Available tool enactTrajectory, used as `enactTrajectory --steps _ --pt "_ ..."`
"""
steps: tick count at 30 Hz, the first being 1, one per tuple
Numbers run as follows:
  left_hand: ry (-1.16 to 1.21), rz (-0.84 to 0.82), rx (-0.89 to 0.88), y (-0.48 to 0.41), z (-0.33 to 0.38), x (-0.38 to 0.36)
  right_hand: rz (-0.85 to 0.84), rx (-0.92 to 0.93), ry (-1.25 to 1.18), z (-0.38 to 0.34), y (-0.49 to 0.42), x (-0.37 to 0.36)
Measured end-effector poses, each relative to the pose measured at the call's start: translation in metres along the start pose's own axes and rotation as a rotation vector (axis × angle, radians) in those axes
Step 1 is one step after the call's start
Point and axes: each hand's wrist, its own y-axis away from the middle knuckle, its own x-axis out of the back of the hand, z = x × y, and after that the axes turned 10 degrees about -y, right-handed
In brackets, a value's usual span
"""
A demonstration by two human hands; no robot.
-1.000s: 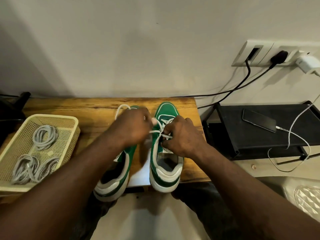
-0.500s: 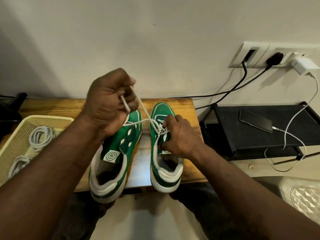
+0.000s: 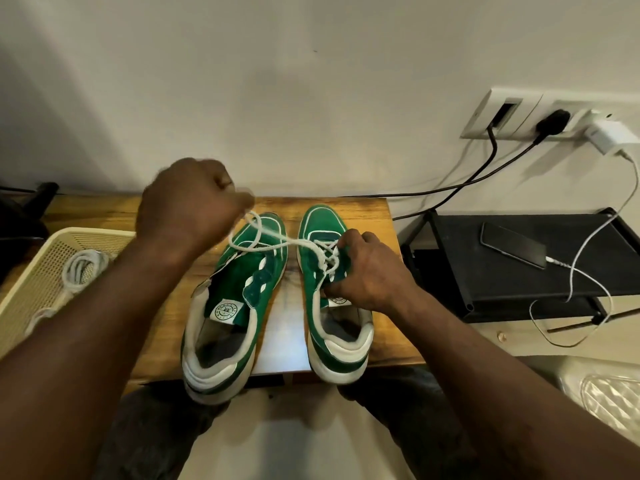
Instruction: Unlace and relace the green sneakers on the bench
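Two green sneakers with white soles stand side by side on the wooden bench (image 3: 166, 317), toes toward the wall. The left sneaker (image 3: 235, 306) has no lace in its eyelets. The right sneaker (image 3: 332, 299) is partly laced with a white lace (image 3: 277, 239). My left hand (image 3: 187, 202) is raised above the left sneaker's toe and grips the lace's free end, which runs across to the right shoe. My right hand (image 3: 367, 271) rests on the right sneaker's tongue area, fingers curled and pinching at the laced eyelets.
A cream mesh basket (image 3: 38, 271) with coiled white cords sits at the bench's left. To the right stands a black shelf (image 3: 519, 282) with a phone (image 3: 512, 245) on charge. Wall sockets (image 3: 540, 116) and cables hang above it. My knees are below the bench edge.
My left hand rose from the shoes, pulling the lace up and left, then dropped somewhat lower. The left sneaker is uncovered. My right hand stays on the right sneaker.
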Motion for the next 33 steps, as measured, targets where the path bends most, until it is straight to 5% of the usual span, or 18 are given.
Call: enactTrajectory --steps 2,7,11,16,21,24,28,33 --pt "-0.309 -0.064 -0.086 0.012 0.004 -0.012 0.002 0.003 -0.003 0.0 0.0 0.0" --pt "-0.353 -0.257 -0.443 0.034 0.036 -0.045 0.019 0.02 0.02 0.0 -0.002 0.001" --pt "-0.426 -0.304 -0.46 0.047 0.042 -0.065 0.065 0.02 0.017 -0.002 -0.002 0.002" --pt "-0.28 -0.352 -0.291 0.041 0.044 -0.059 0.132 -0.001 0.021 0.0 -0.004 0.003" --pt "0.418 -0.539 0.113 0.034 0.049 -0.041 0.121 -0.044 0.098 0.002 -0.004 0.003" --pt "0.581 -0.527 0.177 0.036 0.051 -0.035 0.104 -0.038 0.074 -0.002 -0.004 0.0" --pt "0.156 -0.404 -0.002 0.03 0.042 -0.033 0.091 -0.023 0.036 -0.002 -0.003 0.0" --pt "0.055 -0.593 0.02 0.03 0.028 -0.053 0.09 -0.009 0.066 -0.003 -0.001 0.008"
